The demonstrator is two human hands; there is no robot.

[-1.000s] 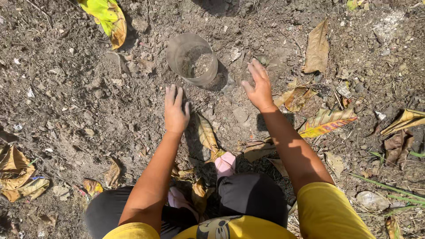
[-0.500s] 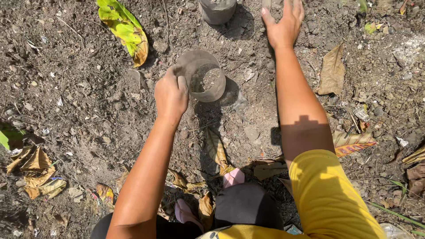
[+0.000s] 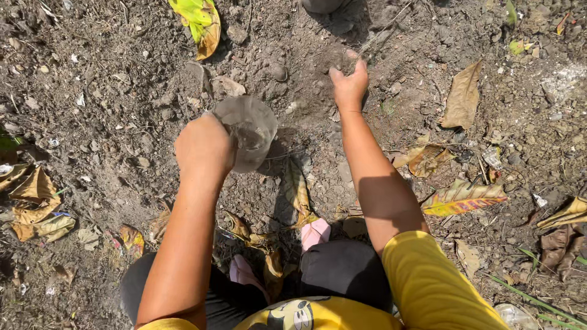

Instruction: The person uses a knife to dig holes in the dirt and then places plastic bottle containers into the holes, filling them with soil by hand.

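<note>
The left hand [image 3: 205, 146] grips a clear plastic cup [image 3: 247, 131], tilted mouth-forward just above the dry clumpy soil [image 3: 122, 91], while the right hand [image 3: 350, 82] closes its fingers on loose dirt beyond, gathering it

Left hand [image 3: 205, 146] grips clear plastic cup [image 3: 247, 131], lifted off ground & tilted, dirt inside. Right hand [image 3: 350, 82] reaches fwd, fingers curled into loose soil [image 3: 122, 91] w/ a pinch of it. Green-yellow leaf [image 3: 199, 18] at top, dry brown leaves [image 3: 461, 98] to the right.
</note>
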